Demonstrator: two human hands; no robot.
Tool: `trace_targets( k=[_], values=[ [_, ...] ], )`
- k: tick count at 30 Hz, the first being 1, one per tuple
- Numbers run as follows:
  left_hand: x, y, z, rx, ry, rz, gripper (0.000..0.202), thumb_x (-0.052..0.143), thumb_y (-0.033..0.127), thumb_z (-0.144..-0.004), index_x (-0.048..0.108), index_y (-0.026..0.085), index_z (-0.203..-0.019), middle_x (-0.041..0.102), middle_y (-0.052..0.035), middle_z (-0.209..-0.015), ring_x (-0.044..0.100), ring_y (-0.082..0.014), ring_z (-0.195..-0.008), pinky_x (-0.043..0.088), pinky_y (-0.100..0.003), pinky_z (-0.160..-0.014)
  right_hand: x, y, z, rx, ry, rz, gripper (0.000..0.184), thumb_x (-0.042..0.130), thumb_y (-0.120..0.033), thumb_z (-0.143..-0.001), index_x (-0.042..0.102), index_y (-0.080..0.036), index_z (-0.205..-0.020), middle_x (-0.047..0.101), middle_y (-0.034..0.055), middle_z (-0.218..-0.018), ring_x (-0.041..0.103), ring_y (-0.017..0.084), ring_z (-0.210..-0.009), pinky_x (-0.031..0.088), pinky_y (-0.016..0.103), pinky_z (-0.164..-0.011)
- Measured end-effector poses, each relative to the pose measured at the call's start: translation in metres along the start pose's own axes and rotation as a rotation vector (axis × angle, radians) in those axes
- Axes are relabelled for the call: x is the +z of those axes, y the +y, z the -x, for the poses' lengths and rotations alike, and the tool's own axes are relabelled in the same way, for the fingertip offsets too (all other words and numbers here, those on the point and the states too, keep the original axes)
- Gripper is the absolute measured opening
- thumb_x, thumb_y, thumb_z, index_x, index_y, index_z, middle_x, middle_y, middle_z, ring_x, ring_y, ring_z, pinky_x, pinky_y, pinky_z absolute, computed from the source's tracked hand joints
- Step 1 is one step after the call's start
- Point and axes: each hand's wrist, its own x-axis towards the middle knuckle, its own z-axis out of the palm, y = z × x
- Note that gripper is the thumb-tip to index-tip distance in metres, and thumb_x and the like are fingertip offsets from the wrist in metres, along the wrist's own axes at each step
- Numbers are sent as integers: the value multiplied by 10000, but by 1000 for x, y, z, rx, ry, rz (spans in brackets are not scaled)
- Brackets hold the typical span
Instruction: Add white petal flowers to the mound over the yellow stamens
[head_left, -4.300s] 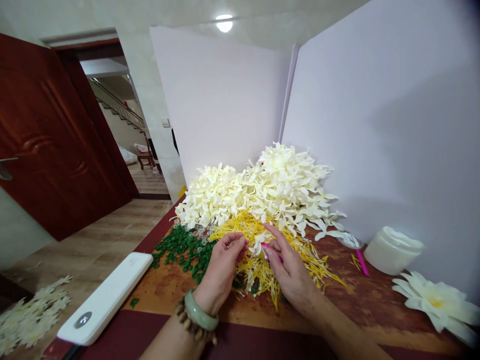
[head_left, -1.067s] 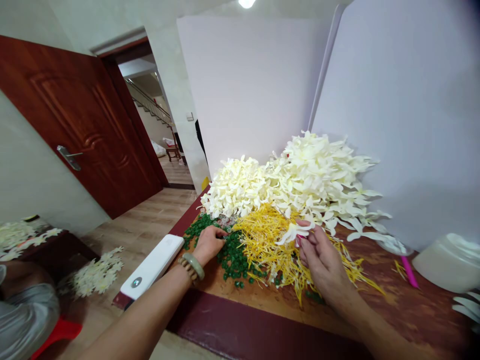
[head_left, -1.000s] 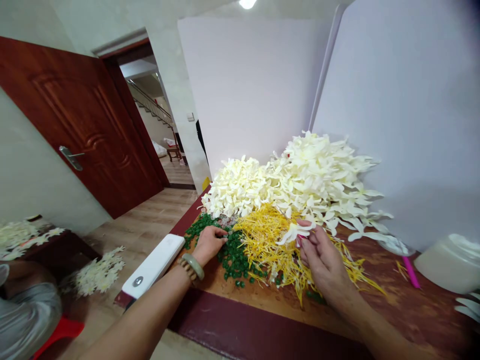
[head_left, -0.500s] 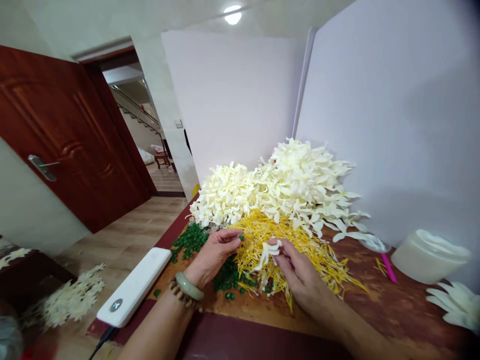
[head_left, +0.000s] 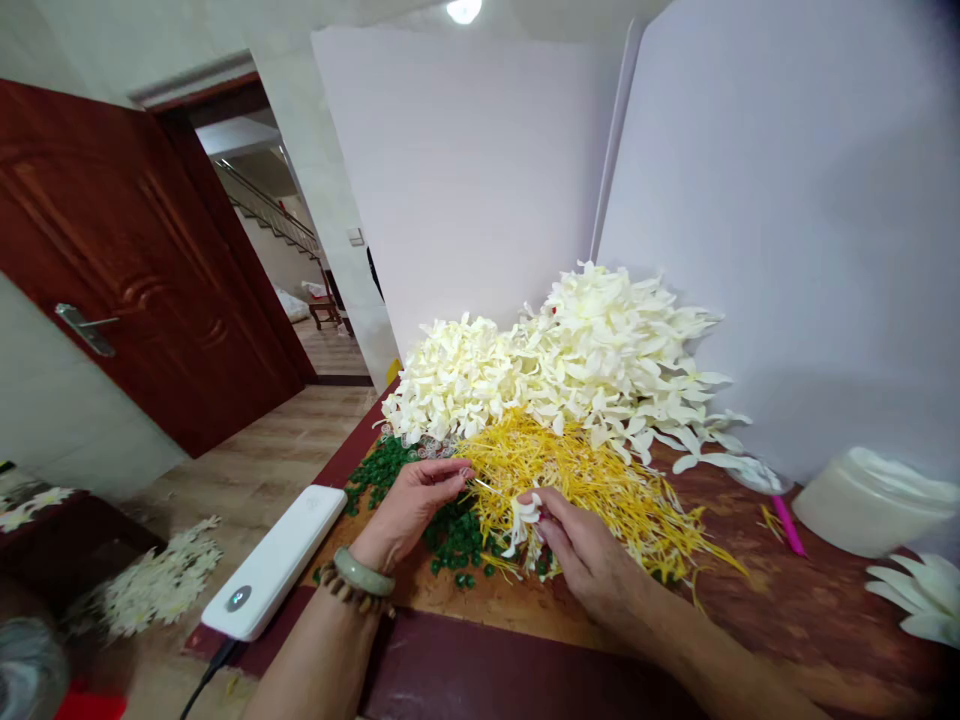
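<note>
Above the yellow strands, my left hand (head_left: pixel 418 503) is closed in a pinch, with a thin pale stem (head_left: pixel 489 487) sticking out rightward from its fingertips. A small translucent piece seems to sit at those fingertips, too small to make out. My right hand (head_left: pixel 581 540) grips a white artificial flower (head_left: pixel 523 522) between thumb and fingers, petals hanging down to the left. The stem's right end comes close to this flower; whether they touch I cannot tell. Under both hands lies a heap of yellow stamen strands (head_left: pixel 600 490). Green plastic pieces (head_left: pixel 454 540) lie below my left hand.
A large pile of white petal flowers (head_left: pixel 600 350) leans on white boards (head_left: pixel 480 180) behind. Right are a white tub (head_left: pixel 874 505), a pink-handled tool (head_left: pixel 787 525) and white petals (head_left: pixel 919 595). A cabled white power bank (head_left: pixel 281 560) lies on the table's left edge.
The green piece at my left fingertips no longer shows there, and more of the pale stem is visible. Both hands have shifted slightly left in view; the flower now hangs more downward.
</note>
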Motion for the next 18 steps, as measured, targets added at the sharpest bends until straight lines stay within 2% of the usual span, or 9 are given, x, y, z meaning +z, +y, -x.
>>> trace_targets(
  k=[3, 5, 11, 18],
  values=[
    [0, -2, 1, -84, -42, 173, 244, 740, 162, -572, 682, 143, -809, 688, -35, -779, 592, -97, -730, 419, -214, -758, -2, -2, 0, -11, 4, -4, 225, 312, -186, -887, 470, -196, -1047, 543, 13, -748, 479, 139, -642, 342, 247, -589],
    [2, -4, 2, -90, -87, 229, 224, 732, 148, -585, 671, 139, -801, 680, -30, -773, 592, -91, -723, 424, -206, -745, -2, -3, -1, -28, 14, -3, 226, 320, -177, -883, 468, -192, -1053, 542, 12, -750, 473, 135, -638, 340, 240, -587],
    [5, -8, 2, -91, -161, 263, 193, 701, 114, -628, 649, 122, -813, 661, -24, -774, 581, -71, -704, 423, -180, -713, -1, -4, -1, -38, 22, 5, 227, 326, -166, -872, 477, -186, -1040, 552, 16, -751, 475, 135, -630, 348, 235, -579],
    [10, -9, 2, -59, -166, 266, 177, 699, 91, -620, 645, 121, -787, 635, -5, -743, 548, -53, -667, 402, -165, -682, -1, -7, -2, -58, 30, 14, 214, 329, -155, -863, 492, -181, -998, 548, 15, -728, 467, 131, -605, 351, 234, -566]
  ],
)
